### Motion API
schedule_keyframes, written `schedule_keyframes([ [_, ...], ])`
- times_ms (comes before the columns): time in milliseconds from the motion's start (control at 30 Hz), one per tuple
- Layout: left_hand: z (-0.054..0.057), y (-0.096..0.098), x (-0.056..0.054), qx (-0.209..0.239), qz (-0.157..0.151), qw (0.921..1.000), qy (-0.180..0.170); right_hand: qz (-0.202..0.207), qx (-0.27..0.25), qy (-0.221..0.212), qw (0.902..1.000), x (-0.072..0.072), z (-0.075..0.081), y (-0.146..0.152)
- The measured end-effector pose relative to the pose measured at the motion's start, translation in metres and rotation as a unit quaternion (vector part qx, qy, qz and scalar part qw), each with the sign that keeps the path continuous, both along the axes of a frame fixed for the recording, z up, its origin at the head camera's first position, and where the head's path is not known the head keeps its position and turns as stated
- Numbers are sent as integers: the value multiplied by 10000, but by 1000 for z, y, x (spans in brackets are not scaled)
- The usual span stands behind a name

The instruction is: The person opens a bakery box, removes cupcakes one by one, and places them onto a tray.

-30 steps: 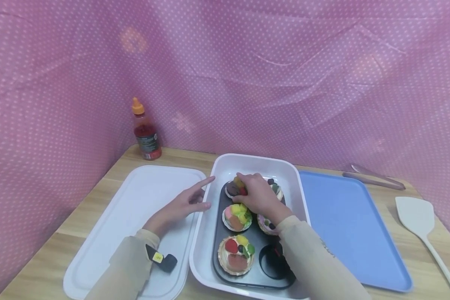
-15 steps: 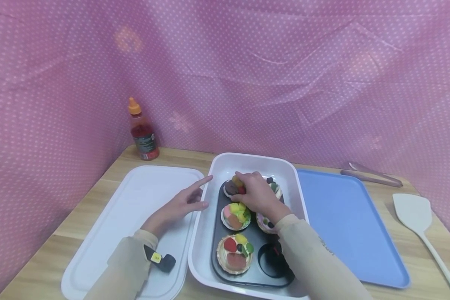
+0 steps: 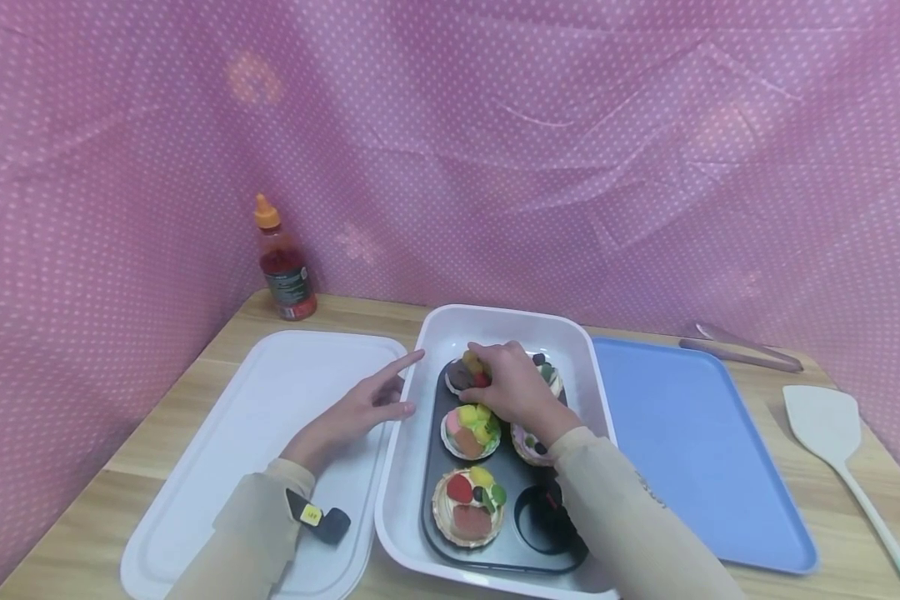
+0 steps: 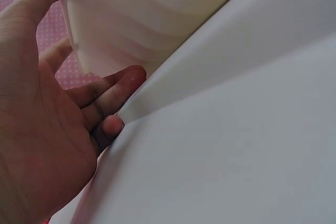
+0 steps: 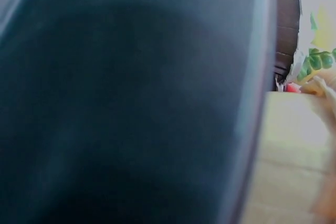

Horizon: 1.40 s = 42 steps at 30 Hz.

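Still gripping the far-left cake (image 3: 461, 377) in right hand (image 3: 516, 383), with left hand (image 3: 356, 412) splayed beside box (image 3: 399, 479), without visible progress.

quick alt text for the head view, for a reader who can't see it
A person's right hand holds a tart in a dark muffin tin inside a white tub, among other tarts. The left hand is at the tub's left rim; a blue tray lies opposite.
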<state>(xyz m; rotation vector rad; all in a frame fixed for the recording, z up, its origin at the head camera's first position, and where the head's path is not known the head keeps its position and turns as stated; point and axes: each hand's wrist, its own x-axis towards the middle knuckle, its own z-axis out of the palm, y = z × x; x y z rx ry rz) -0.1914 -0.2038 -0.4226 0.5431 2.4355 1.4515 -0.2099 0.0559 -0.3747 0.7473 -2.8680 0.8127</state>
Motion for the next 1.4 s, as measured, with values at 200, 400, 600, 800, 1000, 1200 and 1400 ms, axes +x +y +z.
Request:
schedule_keyframes([
  [200, 1, 1, 1, 31, 41, 10000, -86, -15, -47, -5, 10000, 1, 1, 0],
  [400, 1, 1, 1, 68, 34, 9999, -97, -116, -80, -159, 9998, 1, 2, 0],
  [600, 1, 0, 0, 22, 14, 10000, -4, -193, -143, -302, 9993, 1, 2, -1],
  [800, -1, 0, -1, 23, -8, 10000, 38, -212, -233, -314, 9990, 0, 0, 0],
  [1000, -1, 0, -1, 19, -21, 10000, 52, -228, -252, -363, 9988, 0, 1, 0],
  [1200, 0, 0, 0, 91, -34, 10000, -18, -179, -266, -380, 9988, 1, 3, 1],
  [1400, 2, 0, 0, 65, -6, 10000, -74, -155, -264, -349, 9989, 0, 3, 2],
])
